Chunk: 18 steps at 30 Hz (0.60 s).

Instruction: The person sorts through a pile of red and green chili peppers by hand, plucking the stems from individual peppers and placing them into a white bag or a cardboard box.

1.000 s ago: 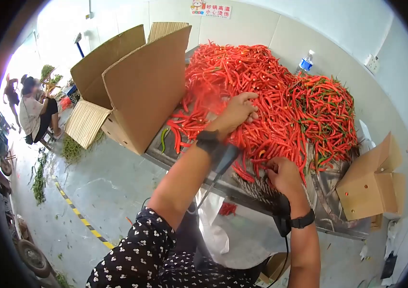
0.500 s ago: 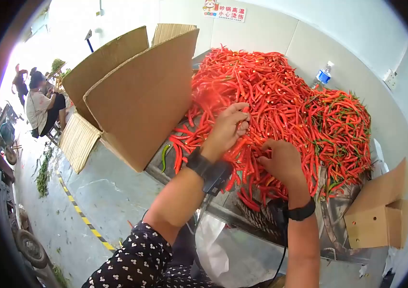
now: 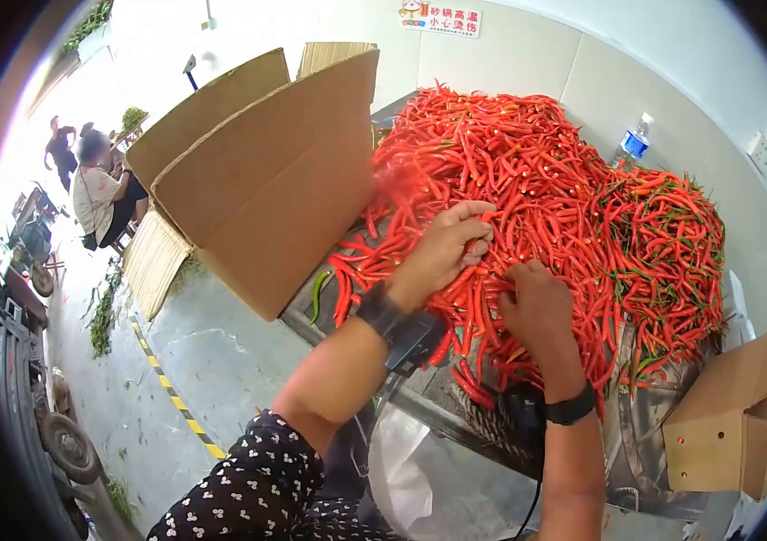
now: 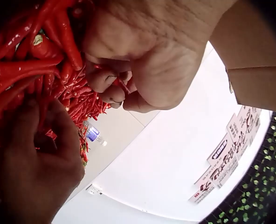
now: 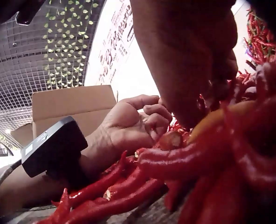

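Right grip (image 3: 542, 311) nearer left grip (image 3: 443, 251); red chilies (image 3: 537, 185) beneath both.

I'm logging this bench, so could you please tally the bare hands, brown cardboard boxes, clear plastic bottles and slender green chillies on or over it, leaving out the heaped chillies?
Bare hands, left hand and right hand: 2
Brown cardboard boxes, large box and small box: 2
Clear plastic bottle with blue label: 1
Slender green chilli near the large box: 1
Total: 6

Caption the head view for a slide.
Left hand and right hand at heaped red chilies beside an open cardboard box.
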Available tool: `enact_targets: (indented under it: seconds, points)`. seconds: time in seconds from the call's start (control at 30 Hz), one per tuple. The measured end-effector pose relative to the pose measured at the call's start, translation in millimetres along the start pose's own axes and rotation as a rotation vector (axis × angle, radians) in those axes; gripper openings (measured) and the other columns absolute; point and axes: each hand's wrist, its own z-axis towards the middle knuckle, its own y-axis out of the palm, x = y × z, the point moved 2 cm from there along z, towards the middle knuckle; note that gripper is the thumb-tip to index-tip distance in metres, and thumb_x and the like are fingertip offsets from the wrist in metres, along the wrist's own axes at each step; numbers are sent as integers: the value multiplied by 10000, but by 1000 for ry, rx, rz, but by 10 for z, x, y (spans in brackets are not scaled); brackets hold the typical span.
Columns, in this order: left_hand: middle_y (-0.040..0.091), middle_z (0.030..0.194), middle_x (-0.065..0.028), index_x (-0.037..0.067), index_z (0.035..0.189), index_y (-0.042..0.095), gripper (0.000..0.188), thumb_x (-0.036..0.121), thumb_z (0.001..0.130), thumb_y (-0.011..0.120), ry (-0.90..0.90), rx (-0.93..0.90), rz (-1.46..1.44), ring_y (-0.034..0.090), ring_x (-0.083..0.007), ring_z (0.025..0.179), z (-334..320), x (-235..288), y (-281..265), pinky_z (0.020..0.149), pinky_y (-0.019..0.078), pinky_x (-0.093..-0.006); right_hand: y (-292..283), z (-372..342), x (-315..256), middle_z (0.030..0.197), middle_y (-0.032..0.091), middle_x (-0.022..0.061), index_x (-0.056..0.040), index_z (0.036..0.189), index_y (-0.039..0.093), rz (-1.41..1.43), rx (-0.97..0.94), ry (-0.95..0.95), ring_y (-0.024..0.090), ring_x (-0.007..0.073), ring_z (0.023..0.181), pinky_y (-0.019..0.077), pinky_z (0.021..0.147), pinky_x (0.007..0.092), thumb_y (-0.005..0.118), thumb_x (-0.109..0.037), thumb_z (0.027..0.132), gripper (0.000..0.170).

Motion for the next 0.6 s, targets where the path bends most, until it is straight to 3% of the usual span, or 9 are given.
enact_targets:
  seconds: [0.23, 0.3, 0.33, 0.43, 0.5, 0.6]
  points:
    - [519, 725, -31, 28, 1108, 462, 287, 18, 825, 507, -23, -14, 28, 443, -69, 539, 0, -16, -6, 436, 322, -190, -9, 5, 36, 828, 586, 111, -44, 837, 609, -15, 38, 38, 597, 289, 745, 474, 665, 391, 634, -106, 687, 165]
    - [518, 724, -31, 25, 1110, 461, 288, 17, 826, 507, -25, -9, 30, 443, -68, 541, -7, -9, -1, 437, 323, -189, 43, 19, 140, 762, 592, 119, -33, 851, 613, 167, 265, -11, 596, 277, 677, 463, 619, 379, 630, -84, 690, 170]
    - [517, 723, -32, 22, 1111, 461, 289, 15, 826, 506, -27, -4, 31, 443, -68, 542, -11, -9, 2, 437, 323, -187, 35, 31, 174, 762, 592, 119, -33, 851, 613, 167, 264, -11, 596, 277, 677, 463, 619, 379, 630, -84, 690, 170]
    - [513, 722, -28, 17, 1113, 459, 292, 20, 826, 508, -20, -20, 15, 440, -67, 541, -22, -12, 22, 437, 324, -187, -40, 76, 234, 737, 605, 125, -17, 845, 616, 407, 383, 88, 586, 258, 626, 464, 579, 370, 636, -142, 702, 190]
    - [514, 725, -25, 16, 1120, 456, 302, 25, 826, 522, -33, -22, 12, 439, -64, 544, -23, -10, 39, 440, 324, -185, -101, 71, 262, 698, 613, 109, -19, 913, 630, 546, 320, 351, 579, 191, 589, 454, 556, 321, 664, -159, 706, 252]
    - [517, 734, -15, 18, 1135, 450, 331, 45, 823, 557, -48, -65, 64, 436, -54, 552, -39, -9, 75, 447, 322, -180, -108, 84, 260, 685, 615, 104, -12, 925, 629, 581, 313, 336, 574, 140, 572, 447, 545, 279, 663, -156, 720, 253]
